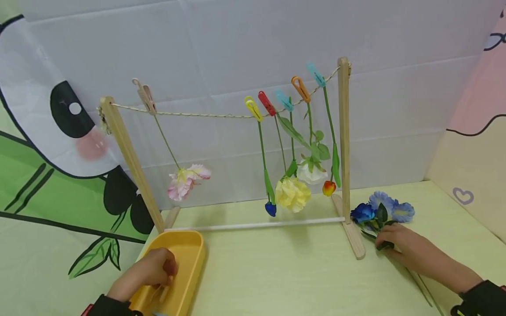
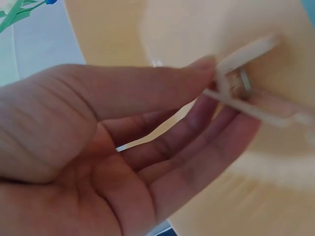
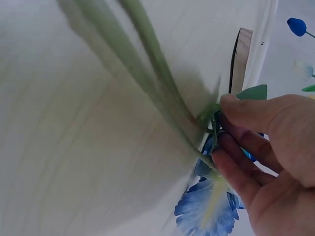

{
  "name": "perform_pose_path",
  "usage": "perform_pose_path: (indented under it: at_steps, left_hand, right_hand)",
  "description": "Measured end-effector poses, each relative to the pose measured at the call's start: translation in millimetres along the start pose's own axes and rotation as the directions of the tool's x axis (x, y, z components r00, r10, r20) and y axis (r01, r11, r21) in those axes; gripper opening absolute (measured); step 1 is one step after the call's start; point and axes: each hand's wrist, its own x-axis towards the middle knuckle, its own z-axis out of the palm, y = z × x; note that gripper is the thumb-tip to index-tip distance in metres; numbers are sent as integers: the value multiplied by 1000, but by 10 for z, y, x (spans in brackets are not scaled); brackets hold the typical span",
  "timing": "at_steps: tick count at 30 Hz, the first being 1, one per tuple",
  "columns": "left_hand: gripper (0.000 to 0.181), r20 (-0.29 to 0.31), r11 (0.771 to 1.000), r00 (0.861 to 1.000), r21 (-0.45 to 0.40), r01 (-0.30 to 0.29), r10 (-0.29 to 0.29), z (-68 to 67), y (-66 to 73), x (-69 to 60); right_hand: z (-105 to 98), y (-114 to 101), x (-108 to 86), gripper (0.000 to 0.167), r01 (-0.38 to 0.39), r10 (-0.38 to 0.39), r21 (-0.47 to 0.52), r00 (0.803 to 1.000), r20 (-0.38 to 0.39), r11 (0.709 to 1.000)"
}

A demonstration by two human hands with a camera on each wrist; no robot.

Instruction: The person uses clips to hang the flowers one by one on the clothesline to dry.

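Note:
My left hand (image 1: 156, 267) is inside the yellow tray (image 1: 196, 267) at the lower left. Its thumb and fingers pinch a pale beige clothespin (image 2: 251, 53), slightly blurred in the left wrist view. At the right, my right hand (image 1: 413, 250) holds a leafy green stem (image 3: 212, 129) between thumb and fingertips. A dark blue artificial flower (image 1: 362, 213) and light blue ones (image 1: 403, 212) lie just beyond that hand on the table. Two long stems run back toward me under the hand. Which flower the pinched stem belongs to is partly hidden by my fingers.
A wooden stand with a right post (image 1: 344, 145) and left post (image 1: 130, 162) carries a rope (image 1: 205, 115). Several artificial flowers hang from it by coloured clothespins, with a pink flower (image 1: 187, 180) alone at left. A white bar (image 1: 257, 225) joins the feet.

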Motion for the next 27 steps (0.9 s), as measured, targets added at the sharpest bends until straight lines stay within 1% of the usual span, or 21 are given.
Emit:
perform_pose_path:
  at_steps: [2, 5, 7, 9, 11, 13, 14, 16, 19, 20, 22, 24, 27]
  left_hand:
    - [30, -37, 999, 999, 27, -32, 33, -3, 5, 45]
    - [28, -102, 996, 993, 72, -43, 50, 4, 27, 99]
    - [26, -133, 997, 991, 75, -20, 30, 3, 41, 107]
    - [26, -144, 997, 990, 74, 5, 5, -4, 38, 87]
    - [30, -137, 997, 990, 75, 29, -18, -18, 29, 41]
    - [38, -113, 994, 992, 80, 69, -60, -30, 22, -12]
    - [42, -99, 993, 993, 94, 75, -66, -33, 16, -38]
    - [46, -70, 990, 994, 105, 93, -86, -37, 15, -75]
    - [47, -31, 985, 992, 118, 126, -123, -30, 23, -96]
    - [46, -25, 984, 991, 118, 135, -133, -23, 25, -99]
    - [42, -22, 981, 987, 109, 159, -157, -5, 26, -97]
    - [37, -30, 981, 985, 85, 175, -173, 23, 20, -96]
    - [30, -55, 980, 983, 86, 177, -173, 64, 11, -84]
  right_hand:
    - [9, 21, 33, 35, -21, 21, -9, 1000, -4, 1000]
    - [15, 43, 73, 33, -68, 68, -25, 998, -2, 997]
    - [4, 49, 88, 32, -85, 85, -26, 996, -3, 996]
    - [-21, 55, 86, 34, -82, 81, -30, 997, -18, 996]
    - [-63, 63, 68, 38, -62, 61, -30, 998, -31, 998]
    - [-109, 70, 35, 44, -39, 37, -41, 999, -40, 998]
    - [-132, 71, 15, 47, -33, 32, -42, 999, -29, 999]
    - [-171, 77, -32, 50, -40, 41, -35, 999, 24, 999]
    - [-186, 75, -94, 53, -64, 65, -20, 992, 111, 998]
    - [-182, 72, -108, 54, -68, 70, -20, 989, 127, 997]
    - [-162, 66, -127, 53, -63, 66, -24, 989, 130, 998]
    - [-136, 53, -127, 52, -45, 48, -33, 993, 108, 998]
    - [-99, 57, -108, 47, -36, 39, -31, 995, 93, 999]
